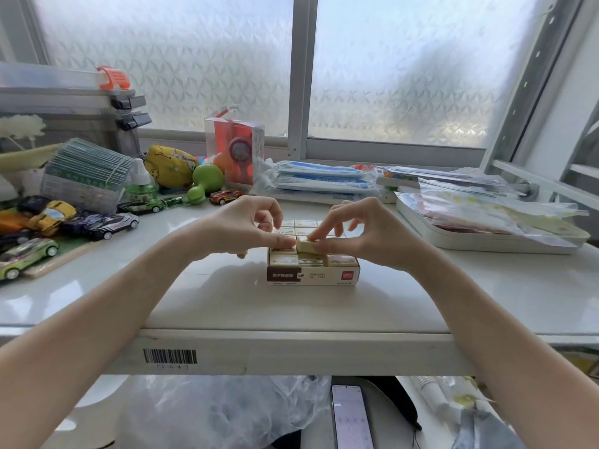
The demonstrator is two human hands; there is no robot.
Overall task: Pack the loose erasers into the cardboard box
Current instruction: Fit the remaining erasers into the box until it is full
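"FINE ARTS" on cardboard box [312,275]

Two bare forearms without sleeves, each ending in a bare hand: left hand [241,226], right hand [364,233]; no rings, watch or gloves visible

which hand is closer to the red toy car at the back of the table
Left. The left hand hovers just in front of the red toy car, over the cardboard box. The right hand is farther off to the car's right, pinching an eraser.
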